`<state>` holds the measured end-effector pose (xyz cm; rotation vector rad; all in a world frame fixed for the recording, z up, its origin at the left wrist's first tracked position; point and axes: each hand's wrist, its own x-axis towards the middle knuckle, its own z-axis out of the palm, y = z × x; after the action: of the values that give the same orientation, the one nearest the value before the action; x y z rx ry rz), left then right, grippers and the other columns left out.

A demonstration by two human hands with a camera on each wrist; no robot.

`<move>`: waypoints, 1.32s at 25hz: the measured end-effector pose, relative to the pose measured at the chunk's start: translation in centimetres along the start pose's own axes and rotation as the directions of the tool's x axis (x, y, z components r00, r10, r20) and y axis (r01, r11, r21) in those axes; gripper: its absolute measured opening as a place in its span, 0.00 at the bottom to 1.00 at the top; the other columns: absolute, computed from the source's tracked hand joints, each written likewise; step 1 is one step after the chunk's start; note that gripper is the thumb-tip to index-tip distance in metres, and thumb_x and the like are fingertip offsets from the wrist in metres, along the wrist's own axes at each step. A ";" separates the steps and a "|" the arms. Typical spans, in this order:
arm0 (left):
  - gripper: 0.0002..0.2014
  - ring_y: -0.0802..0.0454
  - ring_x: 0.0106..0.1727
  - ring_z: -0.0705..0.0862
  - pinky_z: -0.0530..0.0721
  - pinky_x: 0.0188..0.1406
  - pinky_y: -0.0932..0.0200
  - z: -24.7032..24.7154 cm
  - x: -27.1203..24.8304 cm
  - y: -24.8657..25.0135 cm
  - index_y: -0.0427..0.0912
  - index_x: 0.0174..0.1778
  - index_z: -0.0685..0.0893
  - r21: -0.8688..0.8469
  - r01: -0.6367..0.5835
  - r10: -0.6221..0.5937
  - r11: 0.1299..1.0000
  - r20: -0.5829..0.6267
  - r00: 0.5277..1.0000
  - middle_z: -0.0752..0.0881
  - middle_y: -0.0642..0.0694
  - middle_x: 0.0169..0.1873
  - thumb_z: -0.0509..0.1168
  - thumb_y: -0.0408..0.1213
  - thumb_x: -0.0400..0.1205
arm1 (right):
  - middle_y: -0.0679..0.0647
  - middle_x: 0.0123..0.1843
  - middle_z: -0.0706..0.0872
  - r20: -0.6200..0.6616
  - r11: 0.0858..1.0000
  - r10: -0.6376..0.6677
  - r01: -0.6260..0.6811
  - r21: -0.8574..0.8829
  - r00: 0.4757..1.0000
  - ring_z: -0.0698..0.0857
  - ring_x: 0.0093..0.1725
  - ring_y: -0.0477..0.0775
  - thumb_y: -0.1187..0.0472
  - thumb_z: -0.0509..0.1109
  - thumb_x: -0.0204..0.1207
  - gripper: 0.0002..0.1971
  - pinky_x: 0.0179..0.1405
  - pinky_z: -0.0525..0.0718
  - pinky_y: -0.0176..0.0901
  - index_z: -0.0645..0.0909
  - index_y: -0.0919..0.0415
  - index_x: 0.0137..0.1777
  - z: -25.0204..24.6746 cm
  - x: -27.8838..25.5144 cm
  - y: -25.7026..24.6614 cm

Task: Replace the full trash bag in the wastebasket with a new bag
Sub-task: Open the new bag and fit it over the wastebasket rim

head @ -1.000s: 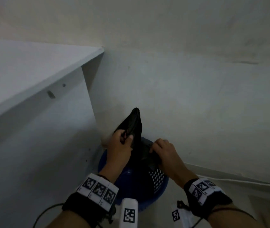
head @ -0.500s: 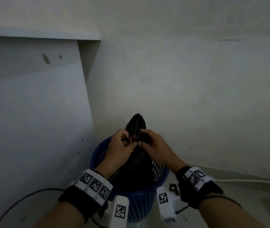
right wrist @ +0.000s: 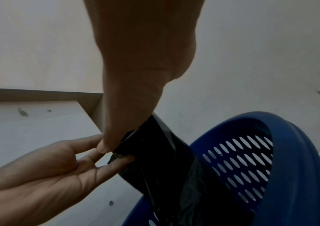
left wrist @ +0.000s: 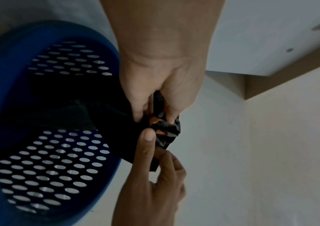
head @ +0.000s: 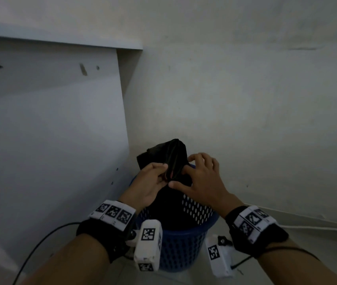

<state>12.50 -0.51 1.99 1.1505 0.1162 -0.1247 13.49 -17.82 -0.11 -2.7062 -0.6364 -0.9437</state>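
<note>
A blue perforated wastebasket [head: 184, 246] stands on the floor in a corner. Out of it rises a black trash bag [head: 168, 154], its top gathered into a neck. My left hand [head: 164, 171] pinches that neck from the left. In the left wrist view the left hand [left wrist: 155, 117] has its thumb and fingers closed on the crumpled bag [left wrist: 167, 134] beside the wastebasket [left wrist: 4, 107]. My right hand [head: 184, 173] holds the neck from the right, thumb on the front, fingers arched behind. The right wrist view shows the bag [right wrist: 155, 151] hanging into the wastebasket [right wrist: 300, 152].
A white furniture panel [head: 50, 130] stands close on the left and a plain wall [head: 245, 120] right behind the wastebasket. A black cable [head: 40, 243] curves over the floor at the lower left. A white cable [head: 307, 227] runs along the wall's foot at the right.
My right hand came up from the basket rim to the bag's neck beside my left hand, and its fingers now arch round it. The bag's top has spread wider.
</note>
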 end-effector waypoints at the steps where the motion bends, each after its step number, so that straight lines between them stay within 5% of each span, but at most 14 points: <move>1: 0.05 0.48 0.47 0.84 0.86 0.53 0.54 -0.1 -0.1 -0.2 0.37 0.42 0.79 0.022 -0.009 0.008 1.000 0.010 1.000 0.84 0.40 0.43 0.63 0.29 0.84 | 0.55 0.58 0.81 -0.036 0.999 -0.025 0.024 -0.026 0.999 0.75 0.64 0.62 0.26 0.55 0.73 0.31 0.62 0.65 0.55 0.85 0.52 0.45 0.1 0.1 -0.1; 4: 0.05 0.48 0.46 0.83 0.87 0.53 0.52 -0.1 -0.3 -0.7 0.37 0.41 0.80 0.136 -0.086 0.091 0.987 -0.024 0.996 0.83 0.40 0.42 0.64 0.29 0.84 | 0.53 0.54 0.83 -0.103 0.998 -0.053 0.050 -0.032 0.993 0.80 0.59 0.61 0.39 0.63 0.75 0.16 0.59 0.65 0.53 0.83 0.49 0.49 0.6 0.3 -0.4; 7: 0.04 0.47 0.45 0.83 0.90 0.48 0.47 -0.4 -0.6 -0.7 0.41 0.43 0.81 0.345 -0.226 0.243 0.911 -0.005 0.970 0.82 0.44 0.43 0.65 0.33 0.84 | 0.52 0.56 0.83 -0.093 0.999 -0.038 0.040 0.017 0.995 0.78 0.60 0.58 0.42 0.65 0.73 0.16 0.58 0.64 0.50 0.82 0.48 0.55 0.7 0.5 -0.2; 12: 0.06 0.44 0.49 0.86 0.89 0.50 0.42 -1.0 -0.5 -1.0 0.47 0.47 0.78 0.509 -0.324 0.363 0.797 0.026 0.932 0.84 0.41 0.49 0.65 0.31 0.83 | 0.49 0.50 0.83 -0.054 0.970 -0.202 0.207 0.128 0.978 0.81 0.55 0.55 0.49 0.64 0.78 0.09 0.58 0.68 0.50 0.79 0.54 0.45 0.2 1.1 -1.2; 16: 0.16 0.45 0.46 0.84 0.89 0.44 0.51 -1.4 -0.4 -0.7 0.43 0.48 0.73 0.329 -0.256 0.289 0.909 -0.055 0.956 0.83 0.41 0.47 0.69 0.20 0.77 | 0.47 0.42 0.84 0.246 0.799 -0.105 -0.065 0.597 0.964 0.81 0.37 0.46 0.52 0.67 0.82 0.08 0.41 0.77 0.31 0.74 0.56 0.52 0.4 1.1 -1.3; 18: 0.15 0.44 0.46 0.85 0.88 0.45 0.55 -1.6 -0.3 -1.0 0.40 0.50 0.73 0.223 -0.153 0.176 0.963 -0.088 0.980 0.82 0.38 0.46 0.68 0.19 0.77 | 0.52 0.45 0.87 0.386 0.746 -0.115 -0.177 0.642 0.915 0.85 0.42 0.50 0.59 0.67 0.82 0.05 0.42 0.84 0.43 0.75 0.56 0.53 1.2 0.8 -1.0; 20: 0.13 0.46 0.44 0.85 0.88 0.43 0.56 -2.3 0.1 -1.5 0.37 0.54 0.76 0.309 -0.031 0.086 0.951 -0.165 0.983 0.83 0.35 0.49 0.69 0.22 0.77 | 0.55 0.48 0.87 0.413 0.787 -0.036 -0.229 0.573 0.910 0.86 0.47 0.56 0.63 0.66 0.82 0.03 0.48 0.86 0.52 0.76 0.56 0.53 1.9 0.9 0.0; 22: 0.09 0.46 0.44 0.85 0.88 0.42 0.56 -3.2 0.6 -2.1 0.38 0.50 0.78 0.491 -0.004 0.104 0.871 -0.176 0.979 0.84 0.37 0.49 0.70 0.26 0.78 | 0.55 0.52 0.85 0.479 0.823 0.080 -0.329 0.462 0.874 0.84 0.50 0.58 0.63 0.66 0.82 0.05 0.50 0.83 0.49 0.77 0.58 0.56 2.2 1.1 1.5; 25: 0.06 0.43 0.48 0.86 0.88 0.53 0.47 -3.8 1.3 -2.2 0.44 0.46 0.80 0.744 -0.045 0.137 0.667 -0.063 0.989 0.86 0.42 0.45 0.72 0.33 0.78 | 0.56 0.61 0.83 0.694 0.900 0.097 -0.360 0.245 0.713 0.81 0.52 0.55 0.58 0.66 0.82 0.10 0.50 0.78 0.45 0.77 0.57 0.61 2.1 1.5 2.8; 28: 0.10 0.47 0.49 0.84 0.86 0.53 0.49 -2.7 2.7 -2.3 0.42 0.55 0.82 0.902 -0.094 -0.037 0.421 0.121 0.992 0.85 0.45 0.46 0.71 0.37 0.80 | 0.53 0.62 0.84 0.712 0.918 0.061 -0.319 0.234 0.700 0.80 0.53 0.52 0.55 0.65 0.83 0.09 0.51 0.76 0.44 0.80 0.54 0.60 0.3 1.7 3.5; 31: 0.15 0.51 0.49 0.81 0.84 0.55 0.51 -0.7 4.5 -3.4 0.44 0.65 0.81 0.968 -0.243 -0.427 0.054 0.242 0.871 0.84 0.46 0.54 0.66 0.42 0.83 | 0.49 0.61 0.84 0.755 0.926 0.000 -0.285 0.247 0.655 0.82 0.56 0.50 0.52 0.63 0.84 0.11 0.56 0.79 0.45 0.81 0.53 0.61 -1.2 1.1 4.1; 33: 0.14 0.56 0.46 0.81 0.85 0.49 0.55 -0.1 6.4 -5.0 0.47 0.65 0.82 0.956 -0.280 -0.635 -0.081 0.167 0.754 0.83 0.50 0.55 0.65 0.42 0.84 | 0.46 0.61 0.84 0.791 0.909 -0.048 -0.302 0.288 0.610 0.82 0.58 0.48 0.51 0.61 0.85 0.13 0.58 0.79 0.44 0.80 0.52 0.64 -1.2 0.0 4.7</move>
<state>18.02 -2.65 -3.53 2.6345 -0.5693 -1.0856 14.98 -22.34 0.56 -2.6124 -0.6445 0.4751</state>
